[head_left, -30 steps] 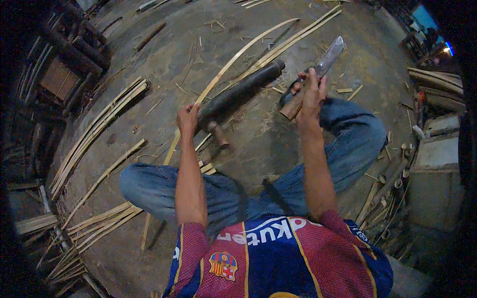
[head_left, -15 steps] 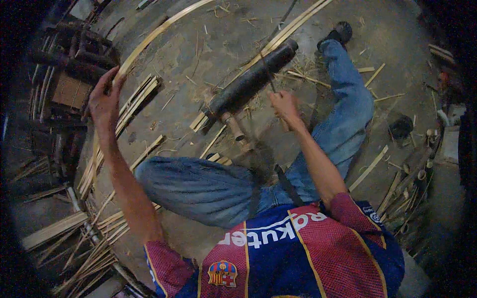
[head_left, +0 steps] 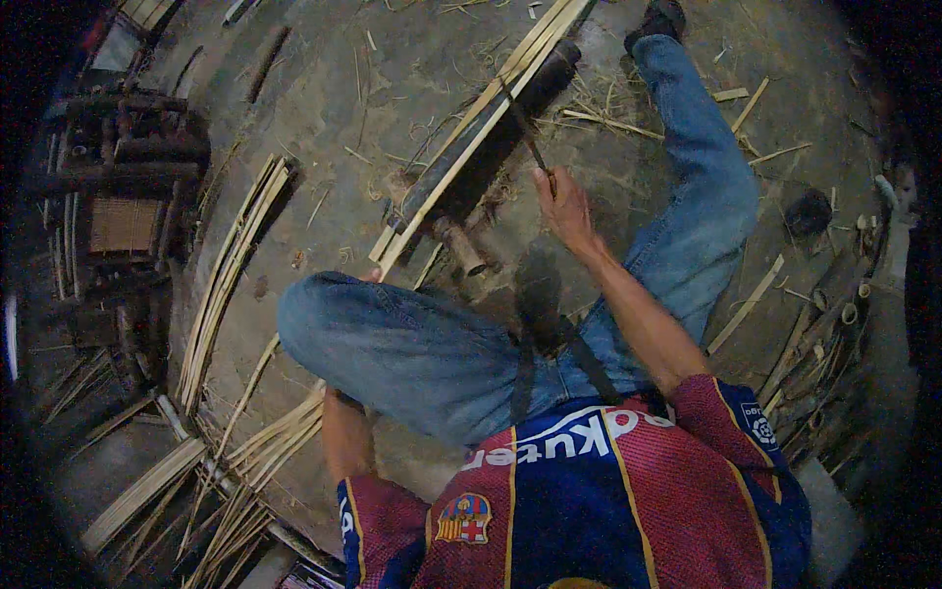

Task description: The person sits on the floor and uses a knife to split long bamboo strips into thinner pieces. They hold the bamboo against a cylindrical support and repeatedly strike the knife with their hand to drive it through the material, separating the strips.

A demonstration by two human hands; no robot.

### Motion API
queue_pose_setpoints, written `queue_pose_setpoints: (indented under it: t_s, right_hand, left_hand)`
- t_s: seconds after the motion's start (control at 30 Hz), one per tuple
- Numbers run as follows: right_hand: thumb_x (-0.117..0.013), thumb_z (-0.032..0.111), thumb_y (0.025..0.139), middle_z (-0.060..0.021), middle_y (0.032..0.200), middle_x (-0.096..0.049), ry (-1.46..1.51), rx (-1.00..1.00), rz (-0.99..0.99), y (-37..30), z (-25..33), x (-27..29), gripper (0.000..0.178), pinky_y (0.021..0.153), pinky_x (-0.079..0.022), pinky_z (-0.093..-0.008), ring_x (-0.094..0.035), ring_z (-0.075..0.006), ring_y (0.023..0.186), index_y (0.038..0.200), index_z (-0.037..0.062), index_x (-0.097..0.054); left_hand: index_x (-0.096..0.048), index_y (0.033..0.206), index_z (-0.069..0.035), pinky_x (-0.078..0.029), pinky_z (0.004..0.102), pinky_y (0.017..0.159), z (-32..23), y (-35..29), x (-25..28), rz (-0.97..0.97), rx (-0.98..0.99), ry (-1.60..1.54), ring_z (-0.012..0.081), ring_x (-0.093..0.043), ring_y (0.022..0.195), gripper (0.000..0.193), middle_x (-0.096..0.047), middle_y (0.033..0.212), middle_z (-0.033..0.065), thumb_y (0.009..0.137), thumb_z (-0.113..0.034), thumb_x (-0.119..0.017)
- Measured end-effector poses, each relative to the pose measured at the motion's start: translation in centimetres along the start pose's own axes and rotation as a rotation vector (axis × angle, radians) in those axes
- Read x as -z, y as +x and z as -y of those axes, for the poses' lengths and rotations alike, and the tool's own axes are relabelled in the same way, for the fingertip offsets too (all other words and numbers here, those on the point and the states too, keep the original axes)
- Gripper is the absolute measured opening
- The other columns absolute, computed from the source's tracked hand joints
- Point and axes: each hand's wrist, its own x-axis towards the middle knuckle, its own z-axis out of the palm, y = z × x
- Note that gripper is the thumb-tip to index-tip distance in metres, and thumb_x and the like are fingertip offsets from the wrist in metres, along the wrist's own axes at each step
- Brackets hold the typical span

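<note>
My left arm passes behind my bent left knee, and only a bit of my left hand (head_left: 371,275) shows past it. It is at the near end of a long pale bamboo strip (head_left: 446,189), which it seems to grip, though most fingers are hidden. The strip slants across a dark cylindrical block (head_left: 538,96), beside other pale strips (head_left: 543,39) along the block's far-left side. My right hand (head_left: 567,208) is closed round the handle of a thin dark knife (head_left: 520,116). Its blade points away and reaches across the strip over the block.
A short wooden peg (head_left: 461,247) juts from the block's near end. Bundled strips (head_left: 231,280) lie to the left, with more strips (head_left: 280,442) behind my knee. Dark wooden furniture (head_left: 128,196) stands far left. Bamboo pieces (head_left: 810,334) are at the right; shavings litter the floor.
My left hand has come down from the far left to behind my knee, bringing the strip over the block. The knife stays in my right hand, its tip now across the strip.
</note>
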Motion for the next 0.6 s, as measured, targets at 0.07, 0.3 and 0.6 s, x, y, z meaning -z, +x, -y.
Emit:
queue_pose_setpoints:
  t_s: [0.07, 0.3, 0.6]
  right_hand:
    - [-0.050, 0.044, 0.096, -0.0172, 0.071, -0.059, -0.128, 0.098, 0.022, 0.8, 0.5, 0.0, 0.042, 0.060, -0.045, -0.0433, -0.060, -0.0344, 0.068, 0.091, 0.0022, -0.053]
    - [-0.042, 0.054, 0.096, -0.0241, 0.104, -0.064, -0.571, 0.178, 0.295, 5.1, 0.4, -3.4, 0.056, 0.077, -0.050, -0.0532, -0.063, -0.0426, 0.090, 0.113, 0.0019, -0.056]
    - [-0.041, 0.053, 0.096, -0.0248, 0.088, -0.066, -0.673, 0.191, 0.353, 6.0, 2.4, -3.8, 0.054, 0.074, -0.050, -0.0544, -0.064, -0.0442, 0.084, 0.102, 0.0038, -0.062]
  left_hand:
    - [-0.066, 0.096, -0.008, -0.042, 0.0267, 0.054, 1.9, -0.3, -1.0, 0.011, 0.004, -0.061, 0.0100, -0.053, 0.062, 0.031, -0.060, 0.072, 0.0006, 0.090, -0.038, -0.066]
    - [-0.065, 0.097, -0.006, -0.045, 0.0278, 0.057, 4.4, 0.6, -1.3, 0.009, -0.059, -0.176, 0.0113, -0.054, 0.061, 0.031, -0.060, 0.071, 0.0015, 0.091, -0.037, -0.064]
    - [-0.062, 0.099, -0.005, -0.046, 0.0283, 0.053, 3.5, 7.9, -4.2, 0.223, -0.287, -0.345, 0.0119, -0.052, 0.054, 0.035, -0.059, 0.068, 0.0013, 0.094, -0.040, -0.059]
